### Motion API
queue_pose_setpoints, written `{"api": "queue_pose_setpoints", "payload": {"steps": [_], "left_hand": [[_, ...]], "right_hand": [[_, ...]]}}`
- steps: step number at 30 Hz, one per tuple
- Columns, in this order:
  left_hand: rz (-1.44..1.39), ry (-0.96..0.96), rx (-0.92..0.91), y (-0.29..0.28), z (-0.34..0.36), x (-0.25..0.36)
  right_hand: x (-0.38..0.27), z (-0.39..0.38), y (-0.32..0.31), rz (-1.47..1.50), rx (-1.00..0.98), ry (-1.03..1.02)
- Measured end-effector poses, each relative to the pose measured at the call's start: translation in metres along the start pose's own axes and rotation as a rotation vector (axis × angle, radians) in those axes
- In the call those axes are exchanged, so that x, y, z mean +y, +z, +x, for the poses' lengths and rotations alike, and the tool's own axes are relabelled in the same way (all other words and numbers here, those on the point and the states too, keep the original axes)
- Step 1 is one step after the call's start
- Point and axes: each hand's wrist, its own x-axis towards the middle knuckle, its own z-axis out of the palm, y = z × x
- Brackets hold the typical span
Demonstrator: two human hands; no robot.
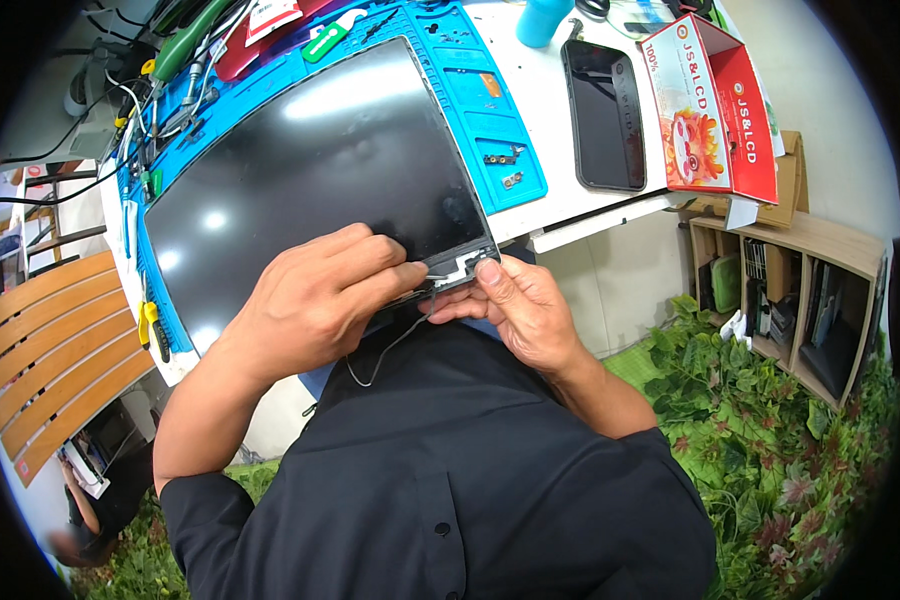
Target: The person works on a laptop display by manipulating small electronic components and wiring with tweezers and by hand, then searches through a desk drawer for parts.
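Observation:
A black display panel (340,150), apparently from a laptop, lies tilted across the blue mat and reaches past the table's near edge. My right hand (520,310) grips its near right corner, thumb on top and fingers beneath. At that corner a pale strip (462,266) shows in the black frame. Next to it, my left hand (320,285) is closed in a pinch, its fingertips by the upper end of a thin grey cable (378,368). The cable loops down in front of my dark shirt. Part of it is hidden behind my left hand.
Under the panel is a blue work mat (515,165) with compartments holding small parts. A black phone (605,115), a red and white box (715,120) and a blue bottle (544,20) stand to the right. Tools and cables, including green-handled pliers (185,45), crowd the far left.

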Motion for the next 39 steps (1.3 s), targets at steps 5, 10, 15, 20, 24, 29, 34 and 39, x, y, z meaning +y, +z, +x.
{"api": "queue_pose_setpoints", "payload": {"steps": [5,10,15,20,24,29,34,39], "left_hand": [[0.003,0.017,0.005,0.003,0.007,0.003],[0.012,0.016,0.005,0.003,0.002,0.000],[0.023,0.025,-0.001,0.004,0.008,0.004],[0.001,0.024,0.030,0.007,0.009,0.004],[0.004,0.008,0.017,0.004,0.001,0.003],[0.018,0.011,0.004,0.002,0.008,0.005],[0.022,0.005,0.017,0.003,0.002,0.005],[0.024,-0.003,0.000,0.000,-0.004,0.001]], "right_hand": [[0.000,-0.001,-0.001,-0.008,-0.003,0.002],[-0.002,0.000,0.002,-0.005,0.002,0.007],[-0.001,0.000,0.001,-0.002,0.008,0.001],[0.001,-0.001,0.000,-0.017,0.006,0.002],[0.000,0.000,0.002,-0.008,0.011,-0.001],[0.001,0.000,0.000,0.002,0.004,-0.007],[0.001,0.000,-0.001,-0.018,-0.010,-0.011],[0.001,0.000,-0.001,-0.002,-0.001,0.002]]}}
